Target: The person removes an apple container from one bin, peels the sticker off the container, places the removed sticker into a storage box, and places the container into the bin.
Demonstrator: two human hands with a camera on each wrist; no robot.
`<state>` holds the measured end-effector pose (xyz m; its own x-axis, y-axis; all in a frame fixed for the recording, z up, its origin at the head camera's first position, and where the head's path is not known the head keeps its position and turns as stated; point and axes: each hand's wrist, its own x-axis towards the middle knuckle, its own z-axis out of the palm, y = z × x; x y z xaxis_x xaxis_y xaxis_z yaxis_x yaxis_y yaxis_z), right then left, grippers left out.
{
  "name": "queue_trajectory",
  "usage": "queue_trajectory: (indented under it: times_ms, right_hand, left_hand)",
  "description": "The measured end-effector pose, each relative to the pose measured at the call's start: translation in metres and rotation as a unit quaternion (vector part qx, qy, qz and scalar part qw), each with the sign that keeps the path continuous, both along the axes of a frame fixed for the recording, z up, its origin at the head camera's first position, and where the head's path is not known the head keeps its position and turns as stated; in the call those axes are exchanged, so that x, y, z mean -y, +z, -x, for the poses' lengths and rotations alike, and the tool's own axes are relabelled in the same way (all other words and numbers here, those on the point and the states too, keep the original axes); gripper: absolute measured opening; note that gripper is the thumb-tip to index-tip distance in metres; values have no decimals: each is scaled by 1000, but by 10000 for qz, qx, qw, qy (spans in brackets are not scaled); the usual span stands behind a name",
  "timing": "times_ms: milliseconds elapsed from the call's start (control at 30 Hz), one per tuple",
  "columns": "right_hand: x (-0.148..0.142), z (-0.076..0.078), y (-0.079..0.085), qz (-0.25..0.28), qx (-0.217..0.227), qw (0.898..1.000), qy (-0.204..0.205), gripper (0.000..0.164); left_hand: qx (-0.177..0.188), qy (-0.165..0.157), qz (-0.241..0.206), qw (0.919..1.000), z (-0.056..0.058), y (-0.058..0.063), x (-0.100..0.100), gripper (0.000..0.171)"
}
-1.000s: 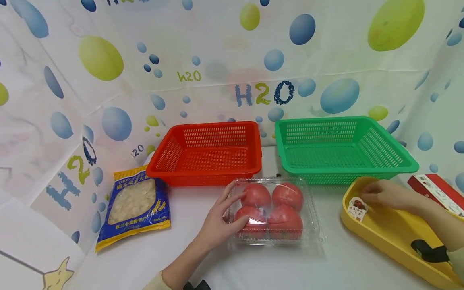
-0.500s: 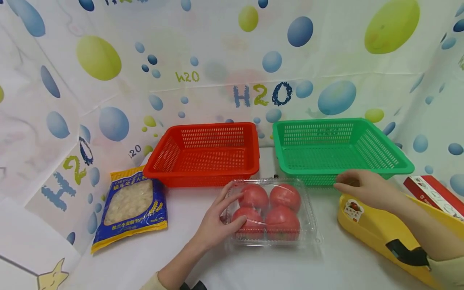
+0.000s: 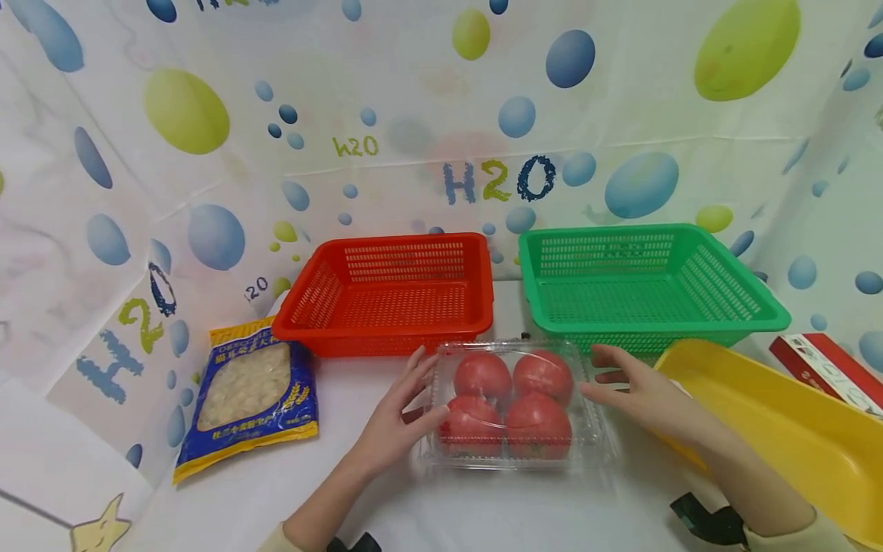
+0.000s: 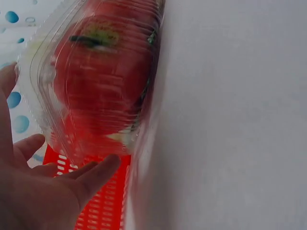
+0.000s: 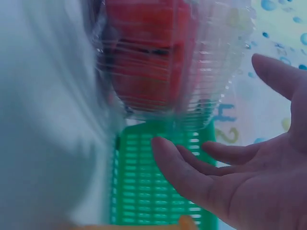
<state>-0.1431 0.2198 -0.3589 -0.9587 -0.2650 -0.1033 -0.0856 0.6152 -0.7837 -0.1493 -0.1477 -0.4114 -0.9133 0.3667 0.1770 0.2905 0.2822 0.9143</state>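
Note:
A clear plastic box (image 3: 513, 462) with a ribbed lid stands on the white table, holding several red tomatoes (image 3: 538, 425). My left hand (image 3: 386, 425) is at its left side, fingers spread and thumb tip over the near left edge. In the left wrist view, that hand (image 4: 48, 191) lies alongside the box wall with fingers extended. To the right of the box, my right hand (image 3: 648, 395) holds nothing, its fingertips close to the box's right rim. The right wrist view shows this hand (image 5: 259, 177) with fingers apart, near the ribbed box wall.
Behind the box stand a red basket (image 3: 386, 344) and a green basket (image 3: 655, 326). A yellow tray (image 3: 793, 429) lies at the right, partly behind my right arm, beside a red and white box (image 3: 824, 368). A blue and yellow pasta bag (image 3: 248, 391) lies at the left.
My right hand has come out of the yellow tray and moved left to the tomato box. The tray's end has shifted slightly. My left hand has stayed at the box, its fingers slightly drawn back.

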Motion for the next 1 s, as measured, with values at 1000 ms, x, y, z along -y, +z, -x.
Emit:
queue_trajectory:
  times_ms: [1000]
  right_hand:
    - [1, -3, -31, 1430, 1782, 9729, 354, 99]
  left_hand:
    - [809, -1702, -1008, 9769, 13, -19, 22, 105]
